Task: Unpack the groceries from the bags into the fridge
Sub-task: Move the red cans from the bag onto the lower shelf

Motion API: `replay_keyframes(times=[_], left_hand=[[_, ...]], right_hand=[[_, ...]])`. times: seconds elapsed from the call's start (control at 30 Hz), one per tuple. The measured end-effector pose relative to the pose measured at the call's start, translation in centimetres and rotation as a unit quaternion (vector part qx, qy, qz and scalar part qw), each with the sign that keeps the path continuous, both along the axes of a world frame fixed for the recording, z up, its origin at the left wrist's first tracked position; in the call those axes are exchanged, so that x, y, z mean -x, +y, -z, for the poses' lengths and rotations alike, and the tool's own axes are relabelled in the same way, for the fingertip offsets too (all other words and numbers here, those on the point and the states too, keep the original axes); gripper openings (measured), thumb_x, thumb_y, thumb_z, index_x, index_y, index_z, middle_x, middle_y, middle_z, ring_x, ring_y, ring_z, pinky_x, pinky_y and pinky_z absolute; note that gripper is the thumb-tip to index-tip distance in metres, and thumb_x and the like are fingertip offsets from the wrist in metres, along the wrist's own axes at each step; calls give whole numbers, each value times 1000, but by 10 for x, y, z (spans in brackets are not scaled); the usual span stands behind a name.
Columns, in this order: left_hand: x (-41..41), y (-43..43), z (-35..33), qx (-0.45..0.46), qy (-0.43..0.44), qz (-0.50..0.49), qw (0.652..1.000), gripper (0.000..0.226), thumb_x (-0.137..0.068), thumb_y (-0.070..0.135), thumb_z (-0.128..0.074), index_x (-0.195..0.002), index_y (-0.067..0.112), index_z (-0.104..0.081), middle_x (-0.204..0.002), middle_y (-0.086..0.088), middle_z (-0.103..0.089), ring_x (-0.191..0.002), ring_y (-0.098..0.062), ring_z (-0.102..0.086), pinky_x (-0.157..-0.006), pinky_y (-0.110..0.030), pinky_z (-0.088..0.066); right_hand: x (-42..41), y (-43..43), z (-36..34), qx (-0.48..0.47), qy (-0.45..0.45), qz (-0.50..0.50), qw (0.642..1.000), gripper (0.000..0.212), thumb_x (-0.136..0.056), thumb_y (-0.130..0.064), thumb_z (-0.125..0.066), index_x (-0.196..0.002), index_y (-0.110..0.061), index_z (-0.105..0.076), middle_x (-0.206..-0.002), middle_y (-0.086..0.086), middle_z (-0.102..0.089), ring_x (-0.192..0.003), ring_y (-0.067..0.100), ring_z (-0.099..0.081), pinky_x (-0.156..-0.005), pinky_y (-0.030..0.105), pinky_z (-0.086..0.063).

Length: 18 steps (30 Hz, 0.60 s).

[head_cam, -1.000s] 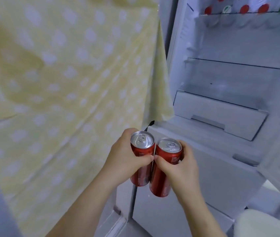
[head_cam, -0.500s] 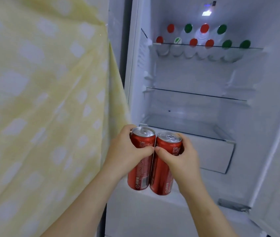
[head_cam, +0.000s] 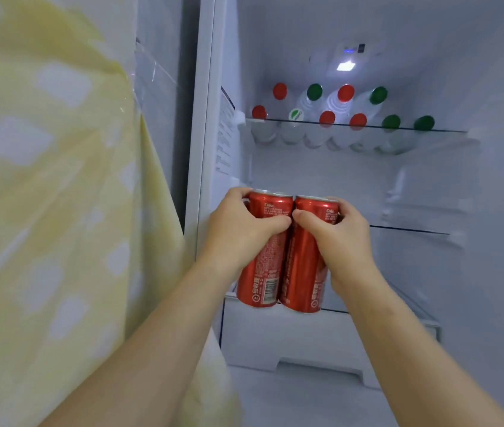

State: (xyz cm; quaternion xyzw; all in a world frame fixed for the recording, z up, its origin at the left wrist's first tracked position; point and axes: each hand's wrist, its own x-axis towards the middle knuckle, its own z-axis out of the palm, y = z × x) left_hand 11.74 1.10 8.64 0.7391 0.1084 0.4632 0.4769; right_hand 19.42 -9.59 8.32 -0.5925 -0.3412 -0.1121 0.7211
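Two tall red cola cans stand upright and side by side in the air at the mouth of the open fridge. My left hand grips the left can round its upper half. My right hand grips the right can the same way, and the two thumbs nearly meet between the cans. The can bottoms hang level with the front edge of the lowest glass shelf, above the white drawer.
Several clear bottles with red and green caps fill the top glass shelf. A middle glass shelf lies behind my hands. A yellow cloth with white patches hangs at the left against the fridge side.
Both hands have lifted the two cans together, from below the drawer up to shelf height and closer to the fridge interior. My view has risen and now shows the top shelf and the lamp.
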Motion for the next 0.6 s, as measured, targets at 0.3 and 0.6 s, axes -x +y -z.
replay_keyframes(times=[0.3,0.6], left_hand=[[-89,17,-77,-7,-69,0,998,41,-66,23,-80,-102,19,-62,-93,2,-65,-86,-18,-66,-82,-40,-56],[-159,44,-108,-23,-72,-36,996,37,-66,23,-80,-98,17,-63,-92,-2,-66,-83,-20,-66,-81,-40,-56]], right_hand=[[-84,22,-75,-26,-52,-2,998,24,-73,-17,-76,-87,-23,-58,-82,-4,-65,-71,8,-65,-61,24,-53],[-164,60,-106,-14,-42,-7,999,30,-67,-22,-78,-86,-22,-55,-87,3,-67,-78,21,-68,-76,43,-58]])
